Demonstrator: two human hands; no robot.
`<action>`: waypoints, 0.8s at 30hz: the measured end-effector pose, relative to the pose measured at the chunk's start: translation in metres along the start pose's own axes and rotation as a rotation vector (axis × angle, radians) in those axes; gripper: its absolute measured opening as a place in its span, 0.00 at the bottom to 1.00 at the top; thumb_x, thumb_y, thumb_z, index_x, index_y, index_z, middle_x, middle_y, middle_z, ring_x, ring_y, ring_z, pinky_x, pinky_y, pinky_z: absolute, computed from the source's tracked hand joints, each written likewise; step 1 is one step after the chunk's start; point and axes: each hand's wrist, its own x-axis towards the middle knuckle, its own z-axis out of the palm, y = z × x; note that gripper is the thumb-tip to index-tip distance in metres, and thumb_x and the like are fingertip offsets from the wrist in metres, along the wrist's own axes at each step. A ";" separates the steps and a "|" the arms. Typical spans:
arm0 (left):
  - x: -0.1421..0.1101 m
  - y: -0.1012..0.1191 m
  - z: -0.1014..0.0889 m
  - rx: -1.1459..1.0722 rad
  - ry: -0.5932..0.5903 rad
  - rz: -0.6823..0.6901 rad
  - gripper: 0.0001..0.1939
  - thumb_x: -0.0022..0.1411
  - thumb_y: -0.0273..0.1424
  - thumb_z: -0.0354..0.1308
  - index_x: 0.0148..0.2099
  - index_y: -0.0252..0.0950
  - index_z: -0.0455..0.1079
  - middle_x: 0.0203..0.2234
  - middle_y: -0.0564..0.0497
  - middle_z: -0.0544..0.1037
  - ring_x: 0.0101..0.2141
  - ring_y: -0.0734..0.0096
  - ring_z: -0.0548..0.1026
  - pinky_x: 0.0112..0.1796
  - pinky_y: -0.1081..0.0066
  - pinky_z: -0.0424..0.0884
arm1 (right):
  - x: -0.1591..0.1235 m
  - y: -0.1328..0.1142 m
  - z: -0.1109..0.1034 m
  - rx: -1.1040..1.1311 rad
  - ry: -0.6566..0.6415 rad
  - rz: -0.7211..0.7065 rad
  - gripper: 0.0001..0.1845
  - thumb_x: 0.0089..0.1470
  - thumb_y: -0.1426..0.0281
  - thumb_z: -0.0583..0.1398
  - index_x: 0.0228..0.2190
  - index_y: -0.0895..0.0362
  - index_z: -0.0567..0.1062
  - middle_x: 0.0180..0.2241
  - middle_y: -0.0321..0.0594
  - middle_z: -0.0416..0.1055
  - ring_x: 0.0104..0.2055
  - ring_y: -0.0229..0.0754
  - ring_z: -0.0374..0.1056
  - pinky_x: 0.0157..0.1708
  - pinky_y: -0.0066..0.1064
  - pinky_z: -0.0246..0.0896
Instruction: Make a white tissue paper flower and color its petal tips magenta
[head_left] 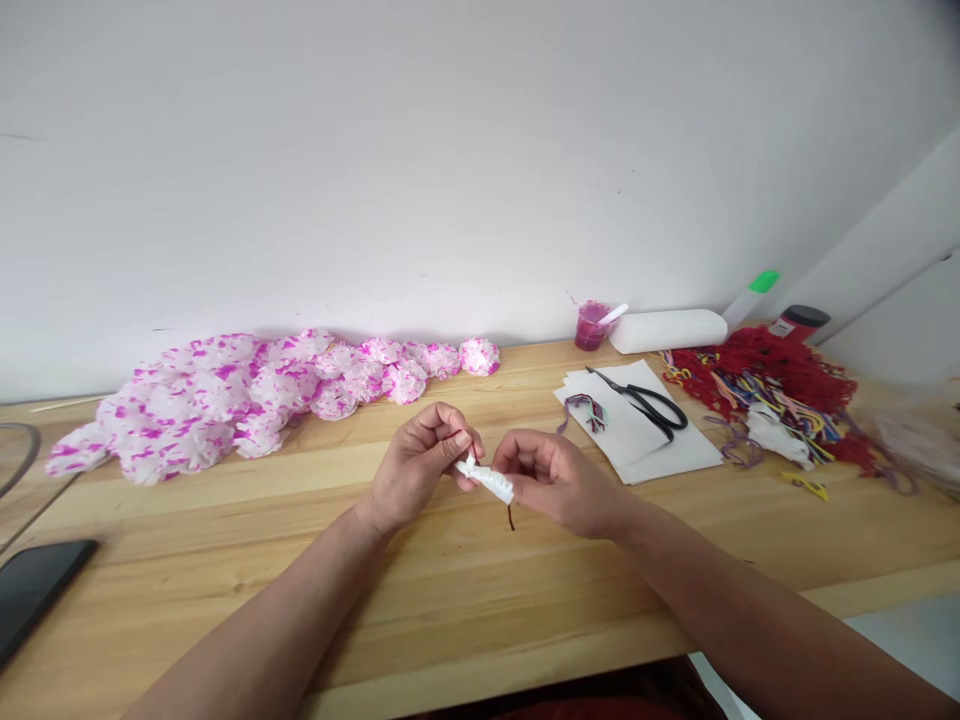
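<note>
Above the middle of the wooden table, a narrow pleated strip of white tissue paper [491, 481] is held between both hands. My left hand [427, 452] pinches its left end, where a dark red piece of yarn [511, 518] crosses the paper. One yarn tail hangs below the strip. My right hand [559, 478] is closed at the strip's right side, thumb and fingers together; whether it grips the paper, the yarn or both is partly hidden.
White-and-pink paper flowers [217, 390] line the wall. Black-handled scissors [652, 405] lie on white paper sheets [667, 462]. Behind stand a cup of pink liquid [590, 328] and a white roll [667, 330]. Mixed yarn [772, 370] is piled right; a phone [37, 590] lies left.
</note>
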 end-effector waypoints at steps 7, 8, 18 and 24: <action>-0.001 0.003 0.009 0.085 0.135 -0.018 0.16 0.58 0.40 0.65 0.35 0.36 0.62 0.22 0.56 0.76 0.18 0.78 0.72 0.18 0.78 0.71 | -0.005 -0.001 0.004 -0.297 -0.054 -0.075 0.04 0.59 0.70 0.56 0.34 0.55 0.71 0.25 0.32 0.61 0.27 0.35 0.55 0.28 0.27 0.52; -0.001 0.002 0.010 0.092 0.150 -0.014 0.16 0.57 0.40 0.65 0.34 0.36 0.62 0.21 0.57 0.75 0.18 0.78 0.72 0.18 0.79 0.70 | -0.006 -0.002 0.005 -0.326 -0.056 -0.082 0.05 0.59 0.71 0.55 0.34 0.55 0.71 0.26 0.32 0.61 0.26 0.35 0.55 0.28 0.27 0.52; 0.002 -0.001 0.003 0.258 0.168 -0.100 0.15 0.57 0.39 0.63 0.36 0.36 0.63 0.22 0.56 0.75 0.20 0.75 0.74 0.19 0.77 0.71 | 0.000 0.007 0.008 -0.345 0.001 -0.016 0.06 0.55 0.68 0.61 0.35 0.54 0.69 0.28 0.32 0.65 0.27 0.34 0.57 0.27 0.26 0.53; -0.001 -0.003 0.008 0.332 0.112 -0.078 0.14 0.61 0.42 0.59 0.38 0.36 0.64 0.25 0.55 0.73 0.18 0.76 0.72 0.17 0.78 0.68 | 0.007 0.014 0.012 -0.247 0.176 -0.010 0.12 0.52 0.64 0.65 0.35 0.55 0.70 0.30 0.34 0.71 0.30 0.36 0.63 0.29 0.27 0.57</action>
